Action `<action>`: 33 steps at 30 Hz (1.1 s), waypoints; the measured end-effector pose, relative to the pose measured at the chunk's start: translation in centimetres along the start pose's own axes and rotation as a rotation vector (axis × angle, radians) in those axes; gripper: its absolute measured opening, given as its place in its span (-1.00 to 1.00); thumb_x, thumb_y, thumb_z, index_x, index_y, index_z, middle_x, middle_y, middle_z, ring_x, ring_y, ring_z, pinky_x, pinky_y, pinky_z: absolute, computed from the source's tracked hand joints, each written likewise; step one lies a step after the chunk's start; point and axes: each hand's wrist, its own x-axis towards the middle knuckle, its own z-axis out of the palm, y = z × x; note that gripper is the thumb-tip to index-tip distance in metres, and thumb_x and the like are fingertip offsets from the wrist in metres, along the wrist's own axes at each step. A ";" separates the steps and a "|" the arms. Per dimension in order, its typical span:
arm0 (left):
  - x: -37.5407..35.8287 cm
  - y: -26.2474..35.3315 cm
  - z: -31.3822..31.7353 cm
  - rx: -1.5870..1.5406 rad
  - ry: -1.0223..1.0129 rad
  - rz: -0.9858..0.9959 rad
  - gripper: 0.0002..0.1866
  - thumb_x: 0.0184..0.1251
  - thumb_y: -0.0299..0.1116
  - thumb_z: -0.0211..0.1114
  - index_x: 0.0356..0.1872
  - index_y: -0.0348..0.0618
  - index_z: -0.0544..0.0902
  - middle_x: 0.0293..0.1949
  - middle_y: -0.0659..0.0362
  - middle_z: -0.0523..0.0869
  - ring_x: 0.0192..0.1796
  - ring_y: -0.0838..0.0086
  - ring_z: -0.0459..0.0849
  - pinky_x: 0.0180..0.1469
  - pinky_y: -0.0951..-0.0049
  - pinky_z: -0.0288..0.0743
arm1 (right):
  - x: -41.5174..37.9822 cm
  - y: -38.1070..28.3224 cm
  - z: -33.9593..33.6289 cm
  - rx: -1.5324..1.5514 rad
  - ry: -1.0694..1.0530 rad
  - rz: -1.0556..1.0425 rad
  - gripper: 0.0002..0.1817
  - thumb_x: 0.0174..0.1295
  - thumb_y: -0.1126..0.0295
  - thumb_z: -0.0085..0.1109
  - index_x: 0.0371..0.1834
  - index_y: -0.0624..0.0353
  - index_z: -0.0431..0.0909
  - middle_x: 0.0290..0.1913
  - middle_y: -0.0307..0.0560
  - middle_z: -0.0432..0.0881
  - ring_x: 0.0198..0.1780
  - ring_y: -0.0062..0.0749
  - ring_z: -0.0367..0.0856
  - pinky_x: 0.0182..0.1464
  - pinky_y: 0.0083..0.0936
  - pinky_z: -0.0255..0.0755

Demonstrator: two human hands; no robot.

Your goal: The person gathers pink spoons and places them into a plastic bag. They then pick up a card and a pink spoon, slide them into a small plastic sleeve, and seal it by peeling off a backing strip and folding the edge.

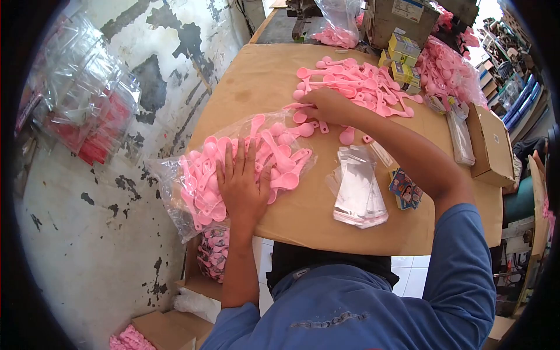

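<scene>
My left hand (pixel 241 182) lies flat with its fingers spread on a heap of pink plastic measuring spoons (pixel 207 185). Under and around that heap spreads a clear plastic bag (pixel 169 169), at the left side of the table. My right hand (pixel 328 107) reaches across to the near left edge of a second, loose pile of pink spoons (pixel 364 79). Its fingers are closed on a pink spoon (pixel 293 106), part of which sticks out to the left; the rest is hidden by the hand. A few single spoons (pixel 347 135) lie just below that hand.
A stack of clear empty sachets (pixel 360 192) lies on the cardboard-covered table (pixel 303 216), with printed cards (pixel 406 188) beside it. Yellow boxes (pixel 405 73), a big bag of pink spoons (pixel 446 73) and a brown carton (pixel 490 143) line the right side. Plastic bags (pixel 87 87) hang on the left wall.
</scene>
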 end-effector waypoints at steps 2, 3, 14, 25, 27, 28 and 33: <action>0.0 -0.1 0.1 0.000 -0.002 -0.003 -0.32 0.64 0.03 0.22 0.67 0.03 0.44 0.69 0.13 0.40 0.76 0.09 0.19 0.75 -0.15 -0.10 | -0.1 0.4 -0.1 -0.063 -0.026 -0.017 -0.77 0.41 0.26 0.31 -0.01 0.12 0.76 -0.14 0.08 0.76 -0.04 0.00 0.77 0.03 -0.10 0.59; 0.0 -0.1 0.1 0.000 0.002 -0.003 -0.32 0.63 0.04 0.21 0.67 0.04 0.44 0.69 0.12 0.40 0.76 0.09 0.19 0.75 -0.16 -0.09 | -0.2 1.2 -0.3 -0.076 -0.021 -0.050 -0.77 0.42 0.26 0.31 0.01 0.11 0.77 -0.12 0.08 0.77 -0.01 -0.01 0.77 0.06 -0.09 0.59; 0.0 -0.2 0.2 -0.015 0.020 0.000 -0.34 0.63 0.06 0.20 0.63 0.07 0.49 0.67 0.12 0.43 0.75 0.07 0.21 0.73 -0.19 -0.04 | -3.4 6.6 -3.9 -0.326 0.128 -0.066 -0.72 0.42 0.31 0.34 0.14 0.08 0.78 -0.01 0.02 0.69 0.12 -0.02 0.66 0.17 -0.11 0.55; 0.1 -0.2 0.5 0.005 0.024 0.003 -0.34 0.61 0.06 0.22 0.63 0.07 0.50 0.67 0.12 0.43 0.74 0.08 0.24 0.73 -0.19 -0.04 | -4.2 -3.1 0.5 0.022 -0.079 0.038 -0.50 0.26 0.10 0.53 0.13 0.20 0.72 0.00 0.04 0.65 0.03 -0.03 0.66 0.07 -0.15 0.56; 0.0 -0.3 0.4 0.005 0.019 -0.005 -0.33 0.61 0.06 0.22 0.63 0.07 0.49 0.67 0.11 0.43 0.74 0.08 0.23 0.74 -0.18 -0.05 | -3.8 -2.5 0.4 -0.021 -0.105 -0.001 -0.47 0.23 0.10 0.55 0.12 0.25 0.69 0.00 0.04 0.64 0.05 -0.04 0.65 0.09 -0.16 0.55; 0.0 -0.3 0.3 0.002 0.014 -0.007 -0.33 0.61 0.05 0.22 0.63 0.06 0.49 0.67 0.11 0.43 0.75 0.08 0.23 0.74 -0.18 -0.05 | -3.9 -2.4 0.2 -0.009 -0.121 -0.001 -0.47 0.22 0.10 0.56 0.10 0.26 0.68 0.00 0.05 0.63 0.06 -0.05 0.65 0.09 -0.16 0.54; 0.1 -0.2 0.5 -0.002 0.017 -0.002 -0.33 0.61 0.04 0.23 0.64 0.05 0.48 0.67 0.11 0.43 0.75 0.09 0.22 0.74 -0.16 -0.07 | -5.4 -1.9 -2.4 0.010 -0.250 0.088 -0.46 0.19 0.15 0.58 0.08 0.31 0.65 0.03 0.09 0.60 0.08 -0.04 0.63 0.08 -0.17 0.51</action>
